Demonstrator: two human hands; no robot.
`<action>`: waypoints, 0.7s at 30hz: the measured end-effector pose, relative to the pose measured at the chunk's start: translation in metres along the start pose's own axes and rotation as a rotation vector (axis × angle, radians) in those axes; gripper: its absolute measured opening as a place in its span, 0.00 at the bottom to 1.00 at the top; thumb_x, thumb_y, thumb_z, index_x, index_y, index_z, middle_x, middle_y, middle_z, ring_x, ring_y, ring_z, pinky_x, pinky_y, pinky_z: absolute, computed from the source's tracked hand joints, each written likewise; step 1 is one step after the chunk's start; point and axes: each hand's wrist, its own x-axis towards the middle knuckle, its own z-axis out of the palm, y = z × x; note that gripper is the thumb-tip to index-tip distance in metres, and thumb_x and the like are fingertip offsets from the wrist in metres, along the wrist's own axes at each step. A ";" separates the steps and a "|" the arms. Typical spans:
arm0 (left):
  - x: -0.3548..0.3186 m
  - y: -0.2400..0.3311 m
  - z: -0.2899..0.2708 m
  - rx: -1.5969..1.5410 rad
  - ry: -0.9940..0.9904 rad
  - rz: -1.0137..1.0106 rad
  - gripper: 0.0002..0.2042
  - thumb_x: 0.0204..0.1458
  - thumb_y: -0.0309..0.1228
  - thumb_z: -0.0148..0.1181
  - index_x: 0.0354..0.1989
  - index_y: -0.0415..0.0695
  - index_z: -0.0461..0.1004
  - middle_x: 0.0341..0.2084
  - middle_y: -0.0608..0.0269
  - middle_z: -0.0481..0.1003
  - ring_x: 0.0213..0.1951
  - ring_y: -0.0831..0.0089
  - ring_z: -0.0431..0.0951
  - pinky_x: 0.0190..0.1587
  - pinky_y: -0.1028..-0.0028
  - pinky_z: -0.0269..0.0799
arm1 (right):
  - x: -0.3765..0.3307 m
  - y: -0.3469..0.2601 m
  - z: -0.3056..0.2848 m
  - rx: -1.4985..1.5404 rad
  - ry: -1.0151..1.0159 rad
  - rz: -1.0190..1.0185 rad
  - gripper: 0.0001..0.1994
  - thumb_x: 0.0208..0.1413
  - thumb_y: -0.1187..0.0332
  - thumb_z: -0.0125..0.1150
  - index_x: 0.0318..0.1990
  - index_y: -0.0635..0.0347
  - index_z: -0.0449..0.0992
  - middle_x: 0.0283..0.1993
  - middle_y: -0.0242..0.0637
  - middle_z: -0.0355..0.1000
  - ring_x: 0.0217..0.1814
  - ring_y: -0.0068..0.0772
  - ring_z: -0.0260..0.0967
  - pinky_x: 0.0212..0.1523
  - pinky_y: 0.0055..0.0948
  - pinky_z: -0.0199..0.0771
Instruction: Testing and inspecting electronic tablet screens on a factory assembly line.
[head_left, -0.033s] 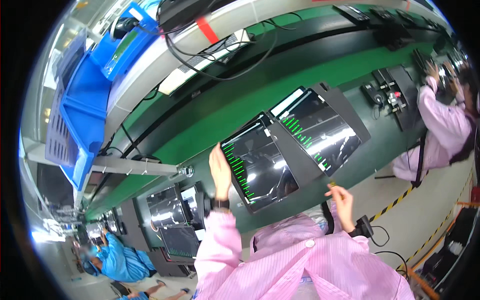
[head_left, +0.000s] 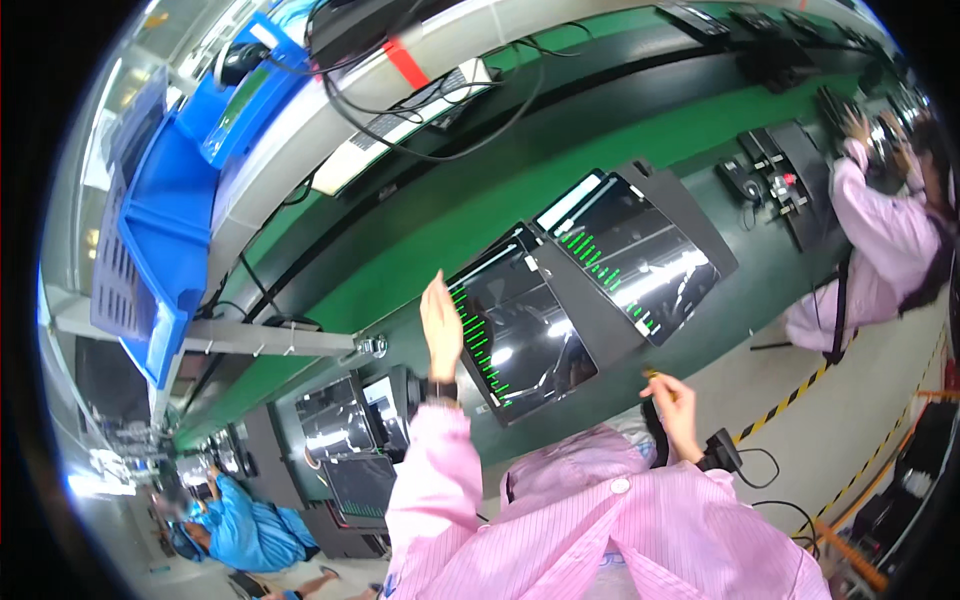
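Observation:
My left hand is stretched out with its fingers straight, alongside the left edge of a dark glossy screen panel that shows a row of green bars. My right hand is closed in a pinch in front of the bench's near edge. It grips a small, thin yellow-and-dark thing, too small to name. Right of the first panel lies a second glossy panel, also with green bars; both rest on dark boards. The right hand is apart from both panels.
Blue bins hang at the left beside a shelf rail with black cables. More panels lie farther left. A black fixture stands right. One co-worker in pink sits right, another in blue sits left.
My right hand has shifted slightly left with the small yellow-and-dark thing. My left hand's fingertips sit slightly farther up along the panel's edge. The panels stay in place.

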 end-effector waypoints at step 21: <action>0.034 -0.018 0.036 0.338 -0.475 -0.007 0.34 0.58 0.53 0.21 0.50 0.38 0.70 0.48 0.48 0.70 0.56 0.51 0.63 0.64 0.56 0.33 | -0.051 0.043 0.109 0.318 0.455 -0.061 0.11 0.55 0.65 0.53 0.33 0.65 0.75 0.25 0.34 0.75 0.20 0.18 0.64 0.21 0.21 0.59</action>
